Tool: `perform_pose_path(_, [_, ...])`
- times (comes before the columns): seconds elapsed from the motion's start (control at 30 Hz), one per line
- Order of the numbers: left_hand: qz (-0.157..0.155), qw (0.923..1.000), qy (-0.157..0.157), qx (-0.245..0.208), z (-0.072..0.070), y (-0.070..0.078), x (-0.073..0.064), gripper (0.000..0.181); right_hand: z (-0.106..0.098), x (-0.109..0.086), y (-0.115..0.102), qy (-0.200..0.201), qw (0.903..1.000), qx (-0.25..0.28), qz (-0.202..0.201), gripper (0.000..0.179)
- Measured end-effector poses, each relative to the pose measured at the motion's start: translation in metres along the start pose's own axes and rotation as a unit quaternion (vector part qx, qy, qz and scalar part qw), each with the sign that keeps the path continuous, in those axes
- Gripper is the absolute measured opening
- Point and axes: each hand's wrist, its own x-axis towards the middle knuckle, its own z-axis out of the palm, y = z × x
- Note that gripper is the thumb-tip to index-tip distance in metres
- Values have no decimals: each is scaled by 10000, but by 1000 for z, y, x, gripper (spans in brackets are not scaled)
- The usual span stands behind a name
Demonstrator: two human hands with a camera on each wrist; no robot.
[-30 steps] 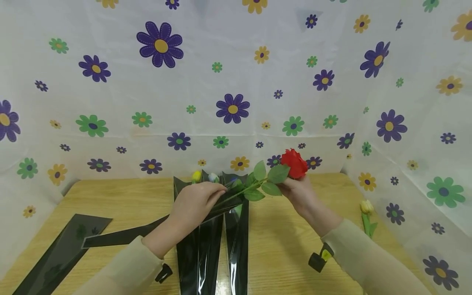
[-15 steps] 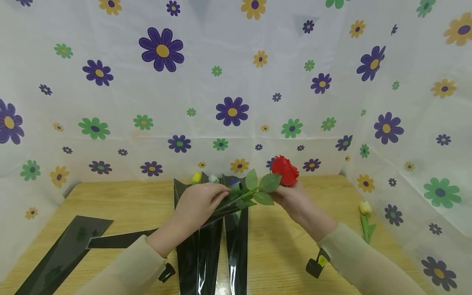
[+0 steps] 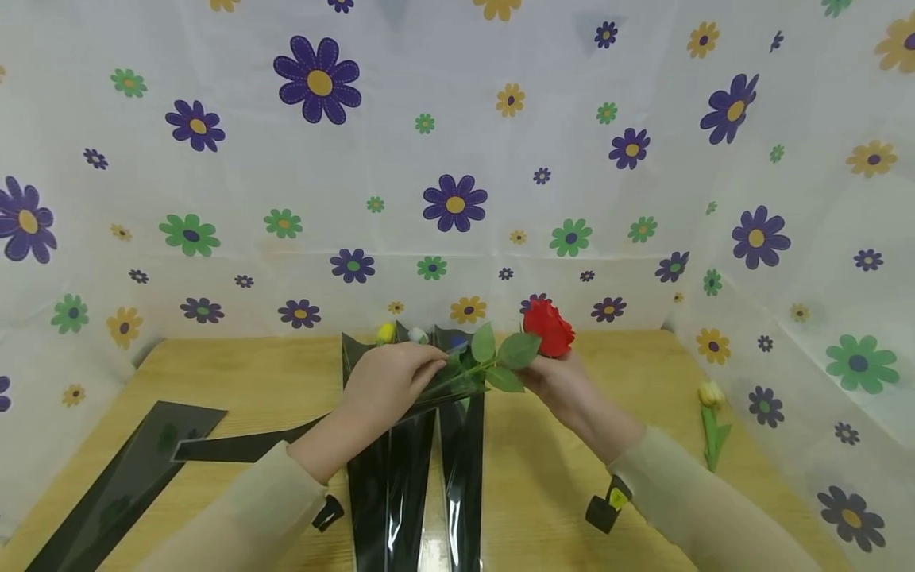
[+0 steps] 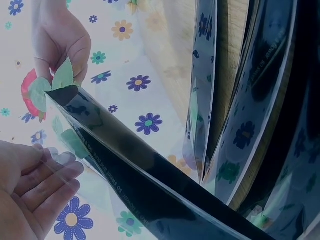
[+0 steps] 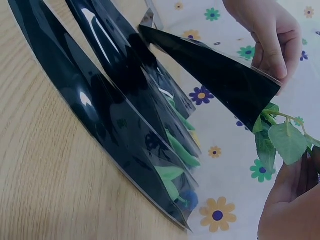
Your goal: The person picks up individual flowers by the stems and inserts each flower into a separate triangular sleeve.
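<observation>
My left hand point(image 3: 429, 370) pinches the open mouth of a black cone sleeve point(image 3: 243, 447), lifted off the wooden table point(image 3: 236, 369). My right hand point(image 3: 534, 378) grips a red rose point(image 3: 546, 327) just below its bloom. The rose's stem and lower leaves are inside the sleeve's mouth. From the left wrist view, the sleeve point(image 4: 150, 185) runs up to the rose point(image 4: 30, 95) and the right hand point(image 4: 60, 40). In the right wrist view, the left hand point(image 5: 265, 35) holds the sleeve's rim point(image 5: 220, 75), with green leaves point(image 5: 285, 140) at the opening.
Two filled black sleeves point(image 3: 389, 485) point(image 3: 463, 477) lie side by side at the table's middle, with flower heads at their far ends. Another flat black sleeve point(image 3: 121, 485) lies at the left. A yellow tulip point(image 3: 711, 421) lies at the right. Flower-print cloth walls stand around the table.
My right hand has moved the rose left, and its stem has slid deeper into the sleeve. The left hand has kept its hold on the sleeve's mouth.
</observation>
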Motion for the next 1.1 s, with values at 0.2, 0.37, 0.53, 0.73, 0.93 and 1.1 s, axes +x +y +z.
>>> perform_pose_path(0.2, [37, 9999, -102, -36, -1, 0, 1, 15, 3, -1, 2, 28, 9999, 44, 147, 18])
perform_pose_path(0.37, [63, 9998, -171, -62, -2, 3, 4, 16, 7, 0, 4, 82, 9997, 10, 239, 18])
perform_pose_path(0.53, [1, 9997, -214, -79, -3, 4, 6, 17, 13, 3, 6, 100, 9997, -71, 229, 16])
perform_pose_path(0.73, [-79, 9997, -235, -85, -5, 4, 8, 18, 23, 8, 10, 52, 9997, 123, 212, 23])
perform_pose_path(0.93, [-114, 9993, -328, -119, -5, 2, 6, 18, 32, 9, 15, -41, 9991, 48, 430, 24])
perform_pose_path(1.1, [-117, 9990, -401, -145, -2, 1, 5, 18, 32, 8, 22, 93, 9981, 100, 597, 24])
